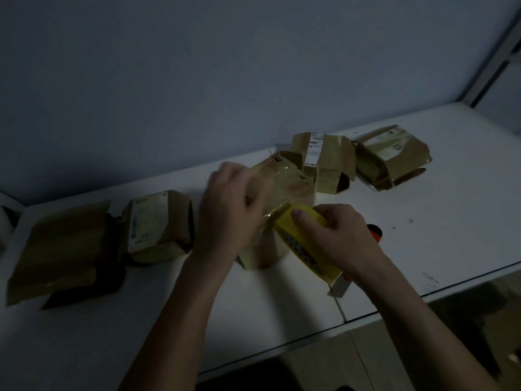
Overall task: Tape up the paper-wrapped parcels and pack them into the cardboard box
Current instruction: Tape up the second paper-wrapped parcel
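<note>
The brown paper parcel [277, 198], glossy with tape, lies mid-table [423, 221], long axis running near edge to far. Left grip [231, 204] presses it; right grip [342, 235] clasps the yellow tape dispenser [298, 244].

body: two bare forearms | left hand [228, 204], right hand [342, 235] ungloved | no sleeves, rings or watch visible | lighting dim

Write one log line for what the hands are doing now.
left hand: steadies parcel | right hand: grips tape dispenser | tape on parcel | table
</note>
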